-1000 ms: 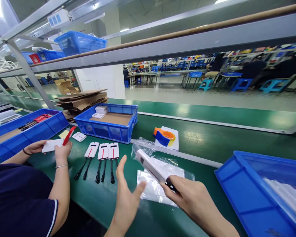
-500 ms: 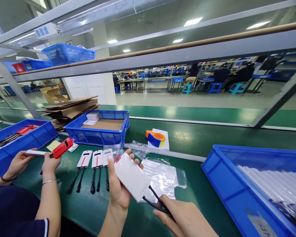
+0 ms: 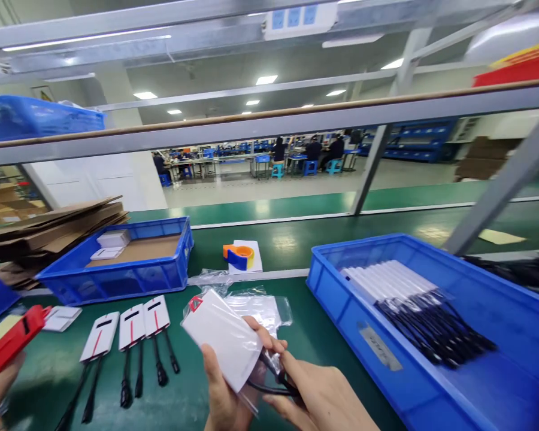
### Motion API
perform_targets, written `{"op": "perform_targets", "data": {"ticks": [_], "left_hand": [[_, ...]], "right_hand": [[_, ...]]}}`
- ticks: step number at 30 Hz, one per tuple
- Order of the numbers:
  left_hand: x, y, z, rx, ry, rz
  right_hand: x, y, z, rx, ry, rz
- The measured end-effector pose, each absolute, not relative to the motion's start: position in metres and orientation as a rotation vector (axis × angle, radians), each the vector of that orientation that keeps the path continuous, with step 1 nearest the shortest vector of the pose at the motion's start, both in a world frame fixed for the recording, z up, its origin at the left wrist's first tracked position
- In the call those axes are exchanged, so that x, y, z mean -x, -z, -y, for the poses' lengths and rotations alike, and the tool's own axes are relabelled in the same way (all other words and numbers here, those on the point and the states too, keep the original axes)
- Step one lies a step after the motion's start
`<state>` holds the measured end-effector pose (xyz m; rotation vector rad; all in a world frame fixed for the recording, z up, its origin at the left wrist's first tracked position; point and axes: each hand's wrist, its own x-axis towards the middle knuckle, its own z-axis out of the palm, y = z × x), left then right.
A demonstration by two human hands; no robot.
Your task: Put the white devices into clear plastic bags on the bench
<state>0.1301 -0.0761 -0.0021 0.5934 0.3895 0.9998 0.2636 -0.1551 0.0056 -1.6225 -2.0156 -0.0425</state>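
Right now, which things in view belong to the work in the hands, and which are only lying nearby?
Likely in the job:
- white unit, in left hand
- its cables, in right hand
- clear bags
- right bin, holding similar units

Seemingly just nearby:
- tape dispenser
- cardboard pile
- shelf basket

White case (image 3: 227,344), red mark (image 3: 196,304), tilted, black cables (image 3: 275,390), in clear bag (image 3: 250,405)

An orange-and-blue tape dispenser (image 3: 238,258) lies on a white sheet (image 3: 257,258). At the left, flattened brown cardboard (image 3: 72,224) is stacked; higher up, a shelf (image 3: 260,126) bears a blue basket (image 3: 40,118). A white socket strip (image 3: 302,19) shows overhead; far beyond, people (image 3: 313,149) sit on stools (image 3: 310,167) under ceiling lights (image 3: 266,79).
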Motion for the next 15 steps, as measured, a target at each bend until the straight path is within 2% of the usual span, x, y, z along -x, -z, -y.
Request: {"op": "perform_targets", "data": {"ticks": [4, 8, 13, 15], "left_hand": [[-0.138, 0.003, 0.079, -0.613, -0.923, -0.268], [-0.167, -0.004, 0.088, -0.67, -0.764, -0.2], [-0.221, -0.018, 0.115, -0.773, -0.425, -0.059], [-0.235, -0.018, 0.119, -0.847, -0.356, 0.003]], "right_hand": [[-0.272, -0.031, 0.175, 1.618, 0.524, 1.838], [-0.282, -0.052, 0.209, 1.747, 0.987, 1.934], [-0.302, -0.067, 0.236, 1.93, 1.288, 1.847], [-0.326, -0.078, 0.241, 1.949, 1.208, 1.87]]}}
